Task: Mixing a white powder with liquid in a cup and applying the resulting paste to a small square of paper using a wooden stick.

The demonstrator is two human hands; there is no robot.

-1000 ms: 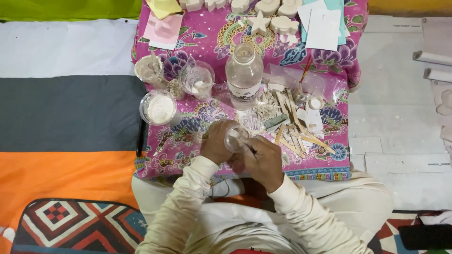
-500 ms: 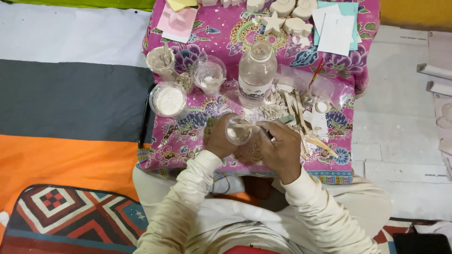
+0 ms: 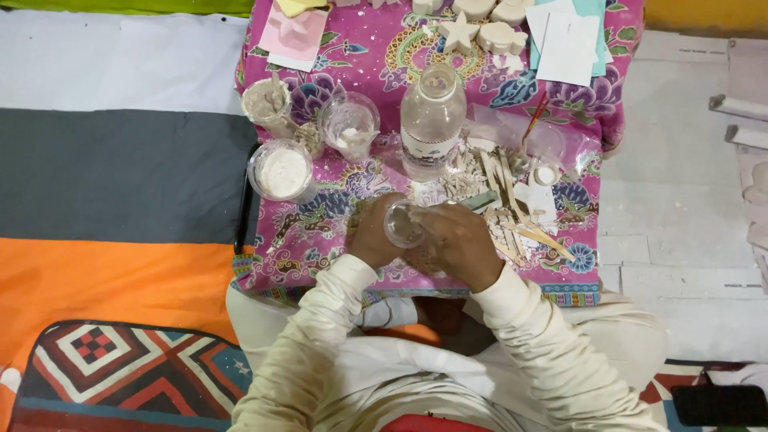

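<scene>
1. I see both hands together over the near edge of the pink patterned cloth [image 3: 320, 232], closed around a small clear cup [image 3: 402, 224].
2. Left hand [image 3: 370, 236]: fingers curled around the left side of the clear cup, clamped on it.
3. Right hand [image 3: 460, 244]: wrapped over the right side of the same cup, fingers closed against it. Whether it also holds a small tool, I cannot tell.
4. The clear cup sits between the two hands, its open mouth facing up toward the camera, just above the cloth near its near edge. Its contents are not readable.
5. Just beyond the hands stands a clear plastic bottle [image 3: 432, 120], upright, uncapped.
6. Left of the bottle: a clear cup with white residue [image 3: 349, 128], then a cup of grey-brown paste [image 3: 267, 102] with a stick in it at far left.
7. Nearer and left: a round tub of white powder [image 3: 281, 170].
8. Right of the hands: a scatter of wooden sticks [image 3: 504, 200] and a small white bottle [image 3: 544, 188] lying close by.
9. Far edge of the cloth: pale moulded shapes, including a star [image 3: 459, 32], and sheets of paper [image 3: 568, 44] at far right.
</scene>
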